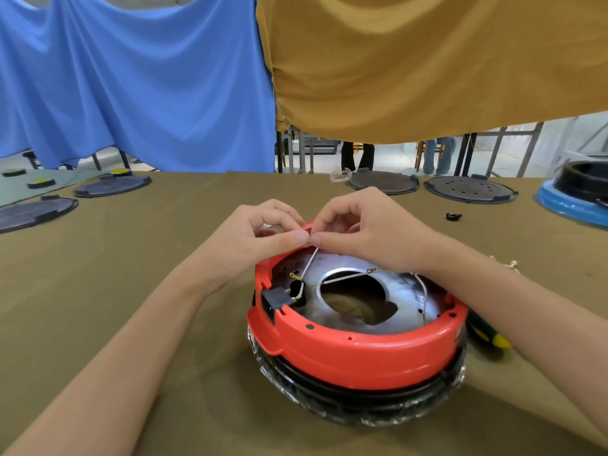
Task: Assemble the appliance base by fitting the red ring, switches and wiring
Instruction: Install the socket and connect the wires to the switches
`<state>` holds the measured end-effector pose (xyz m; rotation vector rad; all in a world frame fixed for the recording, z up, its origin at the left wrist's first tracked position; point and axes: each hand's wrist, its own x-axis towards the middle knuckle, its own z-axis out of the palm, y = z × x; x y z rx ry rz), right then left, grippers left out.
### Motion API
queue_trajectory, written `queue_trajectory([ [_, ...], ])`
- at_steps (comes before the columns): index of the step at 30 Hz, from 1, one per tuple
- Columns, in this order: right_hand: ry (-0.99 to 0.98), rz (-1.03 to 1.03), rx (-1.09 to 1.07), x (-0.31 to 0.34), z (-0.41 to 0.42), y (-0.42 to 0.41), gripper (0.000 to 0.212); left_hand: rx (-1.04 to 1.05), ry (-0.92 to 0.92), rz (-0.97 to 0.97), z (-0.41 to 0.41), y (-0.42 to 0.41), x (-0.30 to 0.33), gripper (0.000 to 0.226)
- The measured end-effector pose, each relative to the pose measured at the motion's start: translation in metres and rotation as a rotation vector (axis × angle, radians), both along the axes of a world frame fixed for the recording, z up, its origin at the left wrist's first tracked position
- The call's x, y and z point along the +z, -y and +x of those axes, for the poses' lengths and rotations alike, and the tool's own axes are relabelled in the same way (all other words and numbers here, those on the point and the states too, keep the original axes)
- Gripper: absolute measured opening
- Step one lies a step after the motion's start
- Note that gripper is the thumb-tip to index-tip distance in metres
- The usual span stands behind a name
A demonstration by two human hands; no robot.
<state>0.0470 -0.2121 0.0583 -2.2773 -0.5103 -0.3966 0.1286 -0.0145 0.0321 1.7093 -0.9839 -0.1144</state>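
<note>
Head view: we see the appliance base [355, 327] upside down on the counter [131, 258], which is covered in olive-brown cloth. The glossy red ring [355, 353] is smooth moulded plastic and sits round a dished, shiny metal plate [404, 297] with a round centre hole. Under the ring are a black band and crinkled clear wrap. A black boxy switch [274, 299] sits in the ring's left wall. Thin white wire [309, 263] runs from the far rim down to the plate. Left hand [263, 238] and right hand [358, 235] meet at the far rim, thumb and fingertips of both pinching the wire end beside a small red tab. A green-yellow screwdriver handle [487, 332] lies just right of the base. Flat dark round plates [470, 189] lie far back. Blue and mustard cloths hang behind.
</note>
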Motion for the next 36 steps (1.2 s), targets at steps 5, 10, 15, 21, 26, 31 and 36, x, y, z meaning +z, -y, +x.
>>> queue_trajectory([
  [5,-0.169,-0.107,0.077,0.009,-0.006,-0.004,0.006,0.119,-0.158,-0.023,0.010,-0.005,-0.002,0.026],
  [10,-0.232,-0.290,0.150,0.009,-0.013,-0.017,0.005,0.122,-0.179,0.174,0.001,0.003,-0.005,0.038],
  [15,-0.185,-0.286,0.154,0.008,-0.016,-0.021,0.007,0.122,-0.194,0.168,0.000,0.006,-0.005,0.041],
  [21,-0.175,-0.251,0.171,0.007,-0.015,-0.021,0.006,0.128,-0.191,0.171,0.001,0.005,-0.006,0.040],
  [26,-0.187,-0.208,0.198,0.007,-0.015,-0.022,0.006,0.120,-0.202,0.166,0.000,0.005,-0.006,0.040],
  [31,-0.194,-0.221,0.194,0.009,-0.017,-0.020,0.007,0.108,-0.224,0.168,0.002,0.005,-0.006,0.040],
  [36,-0.197,-0.228,0.188,0.006,-0.016,-0.021,0.007,0.107,-0.248,0.160,-0.002,0.005,-0.005,0.051],
])
